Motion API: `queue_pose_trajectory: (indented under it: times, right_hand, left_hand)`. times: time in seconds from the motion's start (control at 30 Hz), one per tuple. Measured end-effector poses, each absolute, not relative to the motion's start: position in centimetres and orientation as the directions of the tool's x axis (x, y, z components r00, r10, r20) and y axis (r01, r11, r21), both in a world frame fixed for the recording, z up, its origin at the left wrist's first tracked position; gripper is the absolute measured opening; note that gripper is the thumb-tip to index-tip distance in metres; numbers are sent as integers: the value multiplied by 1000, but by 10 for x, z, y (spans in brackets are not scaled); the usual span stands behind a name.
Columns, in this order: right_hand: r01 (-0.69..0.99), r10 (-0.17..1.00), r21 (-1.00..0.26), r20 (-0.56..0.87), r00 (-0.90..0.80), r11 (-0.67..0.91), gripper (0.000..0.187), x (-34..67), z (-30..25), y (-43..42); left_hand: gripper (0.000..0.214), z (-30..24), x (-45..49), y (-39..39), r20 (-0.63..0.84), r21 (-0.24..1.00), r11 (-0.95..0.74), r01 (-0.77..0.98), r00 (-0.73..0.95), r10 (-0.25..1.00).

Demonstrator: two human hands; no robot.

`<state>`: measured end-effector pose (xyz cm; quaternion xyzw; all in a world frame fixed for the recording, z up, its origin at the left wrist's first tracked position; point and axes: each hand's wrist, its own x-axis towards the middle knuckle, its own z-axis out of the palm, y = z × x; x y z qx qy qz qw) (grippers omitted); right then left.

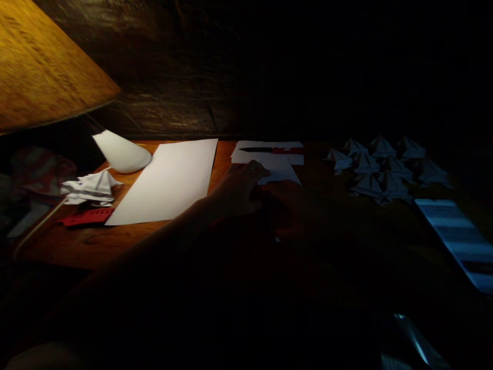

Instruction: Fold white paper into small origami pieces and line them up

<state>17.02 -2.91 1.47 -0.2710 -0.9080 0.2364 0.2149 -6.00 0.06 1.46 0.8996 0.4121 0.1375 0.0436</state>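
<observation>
My left hand (239, 189) reaches across the wooden table (115, 241) with its fingers curled onto the near edge of a small white paper (279, 172). My right hand (295, 210) lies just right of it in deep shadow, touching the same paper as far as I can see; its fingers do not show. Behind the paper lies another white sheet (246, 154) with a dark-bladed, red-handled cutter (271, 150) on it.
A large white sheet (169, 180) lies to the left, with crumpled folded papers (90, 187), a red strip (84, 217) and a white cone (121, 151) beyond it. A lampshade (38, 67) hangs top left. Several folded paper shapes (381, 167) and a striped booklet (454, 236) lie to the right.
</observation>
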Motion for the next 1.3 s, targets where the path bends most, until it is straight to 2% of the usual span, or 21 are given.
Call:
queue_pose_trajectory:
  times: [0.3, 0.5, 0.6, 0.73, 0.83, 1.03, 1.2, 1.3]
  right_hand:
    - [400, 601, -560, 233, -764, 725, 75, 170, 21, -32]
    - [378, 554, -539, 209, -806, 753, 101, 174, 14, -33]
    - [385, 549, -535, 187, -814, 752, 93, 174, 18, -35]
    - [459, 611, -531, 147, -778, 712, 75, 173, 26, -35]
    - [495, 633, -517, 126, -764, 699, 71, 171, 30, -35]
    - [483, 622, -525, 119, -774, 701, 75, 171, 29, -35]
    - [423, 580, -531, 167, -797, 734, 97, 174, 22, -34]
    - [421, 577, -531, 163, -800, 735, 91, 176, 22, -34]
  left_hand:
    - [65, 21, -58, -4, 158, 167, -638, 752, 618, 770]
    - [68, 20, -58, -3, 157, 154, -625, 765, 605, 780]
    - [68, 21, -58, -3, 158, 155, -626, 765, 606, 780]
    - [65, 22, -58, -5, 156, 149, -627, 765, 608, 779]
    - [64, 23, -58, -5, 157, 156, -630, 761, 611, 776]
    - [65, 21, -58, -4, 155, 143, -636, 759, 617, 771]
    - [66, 19, -59, -3, 161, 146, -636, 758, 616, 771]
    - [67, 21, -58, -4, 149, 136, -630, 764, 613, 776]
